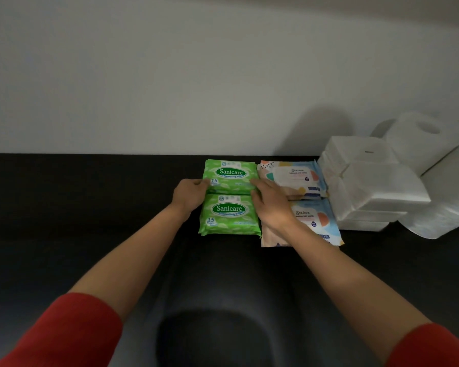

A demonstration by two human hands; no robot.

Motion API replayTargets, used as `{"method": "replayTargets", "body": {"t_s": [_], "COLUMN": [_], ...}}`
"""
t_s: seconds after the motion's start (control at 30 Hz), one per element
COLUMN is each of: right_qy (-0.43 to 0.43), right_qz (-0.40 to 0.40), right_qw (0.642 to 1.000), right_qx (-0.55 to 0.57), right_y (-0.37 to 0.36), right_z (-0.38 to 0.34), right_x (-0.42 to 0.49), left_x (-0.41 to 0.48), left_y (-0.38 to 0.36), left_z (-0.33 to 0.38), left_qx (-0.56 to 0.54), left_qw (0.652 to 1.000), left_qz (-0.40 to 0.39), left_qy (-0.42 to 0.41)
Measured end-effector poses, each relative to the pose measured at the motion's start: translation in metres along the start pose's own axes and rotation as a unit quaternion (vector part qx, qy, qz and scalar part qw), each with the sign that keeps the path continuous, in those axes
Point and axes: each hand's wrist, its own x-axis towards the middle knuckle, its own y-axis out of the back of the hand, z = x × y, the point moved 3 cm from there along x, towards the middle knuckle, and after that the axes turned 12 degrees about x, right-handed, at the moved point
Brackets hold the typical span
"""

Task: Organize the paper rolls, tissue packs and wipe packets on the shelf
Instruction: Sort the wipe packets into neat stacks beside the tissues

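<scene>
Hands apart: left hand (pixel 190 196) seemingly pinching the green packs' (pixel 228 215) left edge, right hand (pixel 269 205) flat against their right side; squeeze evenly inward to square both on the shelf (pixel 90 207) – flush beside the patterned packs (pixel 297 178).

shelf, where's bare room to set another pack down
Bare shelf left of the green wipe packs and in front of them. Crowded rightward: patterned wipe packs, tissue packs, paper rolls side by side.
</scene>
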Motion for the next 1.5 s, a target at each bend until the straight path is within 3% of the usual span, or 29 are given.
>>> {"method": "replayTargets", "body": {"t_s": [0.33, 0.53, 0.8, 1.1, 1.23, 1.37, 1.5], "right_qy": [0.002, 0.009, -0.013, -0.123, -0.17, -0.26, -0.289], "right_qz": [0.001, 0.048, 0.104, 0.172, 0.213, 0.214, 0.179], "right_qw": [1.0, 0.999, 0.994, 0.977, 0.958, 0.918, 0.923], "right_qx": [0.0, 0.015, -0.036, 0.031, 0.085, 0.211, 0.184], "right_y": [-0.001, 0.019, 0.059, 0.08, 0.084, 0.085, 0.087], "right_z": [0.002, 0.014, 0.041, 0.08, 0.089, 0.101, 0.106], "right_x": [-0.002, -0.013, -0.057, -0.115, -0.119, -0.121, -0.117], "left_x": [0.0, -0.026, -0.09, -0.131, -0.141, -0.151, -0.153], "left_y": [0.0, 0.004, -0.039, -0.089, -0.103, -0.115, -0.119], "left_z": [-0.002, 0.009, 0.038, 0.046, 0.047, 0.042, 0.046], "left_qx": [0.026, 0.131, 0.16, 0.211, 0.307, 0.439, 0.493], "left_qw": [1.0, 0.973, 0.953, 0.943, 0.912, 0.852, 0.818], "left_qz": [0.003, 0.149, 0.118, 0.062, 0.009, -0.021, 0.004], "left_qy": [-0.005, -0.114, -0.23, -0.251, -0.271, -0.284, -0.296]}}
